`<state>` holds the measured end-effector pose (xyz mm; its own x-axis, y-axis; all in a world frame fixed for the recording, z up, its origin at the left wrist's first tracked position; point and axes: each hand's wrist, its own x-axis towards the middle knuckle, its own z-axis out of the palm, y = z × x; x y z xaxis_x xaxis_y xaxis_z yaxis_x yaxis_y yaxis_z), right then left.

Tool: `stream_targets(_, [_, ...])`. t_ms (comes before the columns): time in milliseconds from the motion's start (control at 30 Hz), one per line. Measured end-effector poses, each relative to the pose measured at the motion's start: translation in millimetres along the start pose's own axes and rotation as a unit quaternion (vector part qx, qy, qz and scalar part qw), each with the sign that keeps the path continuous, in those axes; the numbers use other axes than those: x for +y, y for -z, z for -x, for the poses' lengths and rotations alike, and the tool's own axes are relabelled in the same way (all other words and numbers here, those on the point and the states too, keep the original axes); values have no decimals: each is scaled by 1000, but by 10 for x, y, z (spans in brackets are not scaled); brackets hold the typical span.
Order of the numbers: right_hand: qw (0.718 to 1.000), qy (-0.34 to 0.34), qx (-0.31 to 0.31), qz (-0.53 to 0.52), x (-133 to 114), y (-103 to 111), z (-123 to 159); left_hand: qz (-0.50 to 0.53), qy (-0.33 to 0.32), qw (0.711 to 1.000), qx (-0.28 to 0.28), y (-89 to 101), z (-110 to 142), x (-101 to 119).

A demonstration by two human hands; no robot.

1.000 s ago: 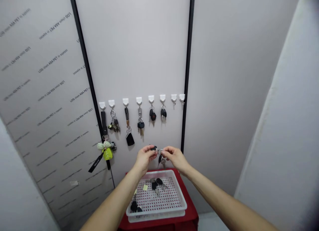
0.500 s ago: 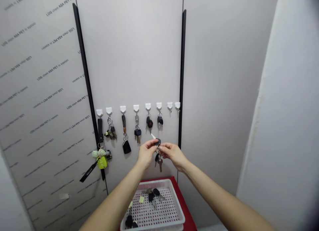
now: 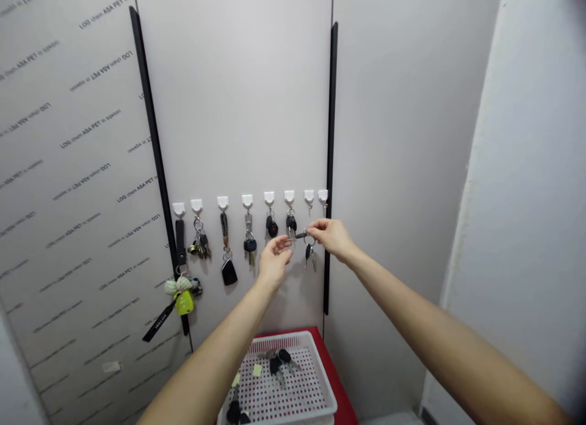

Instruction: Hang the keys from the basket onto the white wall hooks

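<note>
While the key ring [image 3: 312, 242] is pinched between the thumb and fingers of the right hand [image 3: 333, 237], the left hand [image 3: 273, 261] is held just beside it, thumb set apart from the loosely curled fingers. One key [image 3: 301, 235] is pointed toward the left fingertips; whether its tip is gripped there cannot be told. Two more keys [image 3: 308, 253] are hung from the ring, below the rightmost white hooks [image 3: 309, 195]; how near the wall panel [image 3: 238, 107] they are is unclear. Part of the white basket [image 3: 328, 385] is hidden by the left forearm, and its lower left is cut off by the frame, as are the black-headed keys [image 3: 234, 411] there. Further keys [image 3: 276, 365] are overlapped inside, hard to count, near a yellow piece [image 3: 257, 370]. The lettering on the black strap [image 3: 159, 322] is too small to be read.
</note>
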<state>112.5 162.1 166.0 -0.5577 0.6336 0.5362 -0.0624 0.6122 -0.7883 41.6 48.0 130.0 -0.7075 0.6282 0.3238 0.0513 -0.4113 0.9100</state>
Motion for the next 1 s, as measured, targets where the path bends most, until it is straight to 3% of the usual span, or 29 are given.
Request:
stream_targets(233, [986, 50, 132, 93, -26, 94, -480, -63, -9, 998, -23, -145, -116, 17])
stream_targets(433, [973, 24, 153, 169, -31, 47, -570, -126, -3, 991, -37, -97, -82, -243])
stream_targets(567, [968, 53, 167, 178, 59, 47, -430, -167, 36, 984, -44, 112, 63, -530])
stream_targets(667, [963, 91, 188, 172, 304, -48, -113, -202, 75, 976, -20, 455, 251, -916])
stream_targets(733, [974, 87, 95, 184, 547, -198, 228, -228, 120, 966, 10, 727, 420, -1227])
stream_targets(800, [975, 52, -86, 200, 813, -406, 631, -256, 169, 951, 29, 967, 603, -1508])
stream_targets(833, [961, 27, -180, 209, 941, -521, 830, -271, 189, 943, 32, 1060, 687, -1620])
stream_targets(900, [923, 12, -303, 236, 1163, -752, 1163, -297, 208, 931, 31, 1181, 824, -1766])
stream_targets(1000, [896, -18, -314, 313, 1363, -1036, 1426, -331, 199, 922, 26, 1227, 934, -1818])
